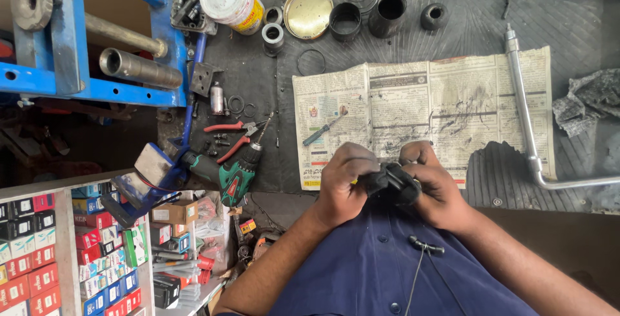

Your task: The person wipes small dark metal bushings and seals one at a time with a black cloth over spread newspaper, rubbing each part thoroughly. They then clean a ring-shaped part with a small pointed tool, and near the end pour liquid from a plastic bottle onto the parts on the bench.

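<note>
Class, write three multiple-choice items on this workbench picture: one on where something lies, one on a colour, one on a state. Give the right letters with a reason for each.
1. Where does the small screwdriver lie?
A. on the newspaper
B. inside the tin lid
C. on the blue frame

2. What colour is the body of the cordless drill?
A. yellow
B. green
C. white

3. What are the left hand and the right hand doing?
A. resting flat on the mat
B. both gripping one black part
C. each holding a separate tool

Answers:
1 A, it rests on the paper's left pages.
2 B, its housing is green with a black grip.
3 B, the fingers of both close round the same part.
</note>
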The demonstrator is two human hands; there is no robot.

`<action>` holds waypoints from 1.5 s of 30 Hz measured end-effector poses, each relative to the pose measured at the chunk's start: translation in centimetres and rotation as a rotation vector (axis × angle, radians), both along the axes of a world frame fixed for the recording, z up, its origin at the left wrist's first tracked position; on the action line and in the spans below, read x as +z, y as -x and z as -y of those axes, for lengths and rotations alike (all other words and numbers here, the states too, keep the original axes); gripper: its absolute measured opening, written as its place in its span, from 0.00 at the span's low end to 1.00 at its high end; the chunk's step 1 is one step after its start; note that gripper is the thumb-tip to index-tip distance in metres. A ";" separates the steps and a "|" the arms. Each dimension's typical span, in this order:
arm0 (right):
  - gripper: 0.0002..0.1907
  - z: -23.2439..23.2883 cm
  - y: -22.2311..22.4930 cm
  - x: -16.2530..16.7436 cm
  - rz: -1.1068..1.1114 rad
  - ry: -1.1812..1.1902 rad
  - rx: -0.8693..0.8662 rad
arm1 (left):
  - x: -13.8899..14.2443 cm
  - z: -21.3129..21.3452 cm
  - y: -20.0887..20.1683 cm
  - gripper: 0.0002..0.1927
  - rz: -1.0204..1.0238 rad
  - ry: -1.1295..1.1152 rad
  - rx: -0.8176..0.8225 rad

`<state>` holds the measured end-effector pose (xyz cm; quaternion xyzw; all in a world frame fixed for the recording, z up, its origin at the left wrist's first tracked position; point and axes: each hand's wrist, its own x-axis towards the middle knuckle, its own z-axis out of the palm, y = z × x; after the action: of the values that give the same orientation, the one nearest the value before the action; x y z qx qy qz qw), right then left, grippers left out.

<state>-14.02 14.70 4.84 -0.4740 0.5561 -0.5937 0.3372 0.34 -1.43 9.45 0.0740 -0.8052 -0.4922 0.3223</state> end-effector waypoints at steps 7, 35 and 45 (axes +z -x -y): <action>0.11 0.0 -0.4 0.3 -0.054 -0.097 -0.036 | 2.0 0.9 -0.3 0.18 0.053 0.440 -0.045; 0.09 -0.1 0.0 0.0 0.079 0.024 0.038 | 0.0 0.8 0.0 0.21 -0.099 0.230 -0.079; 0.09 -0.4 0.2 0.1 0.117 0.020 0.089 | -2.4 -0.1 0.2 0.18 -0.174 0.251 -0.011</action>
<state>-14.19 15.12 4.90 -0.4661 0.5081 -0.6101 0.3904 0.12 -1.36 7.07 -0.0143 -0.8299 -0.3938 0.3950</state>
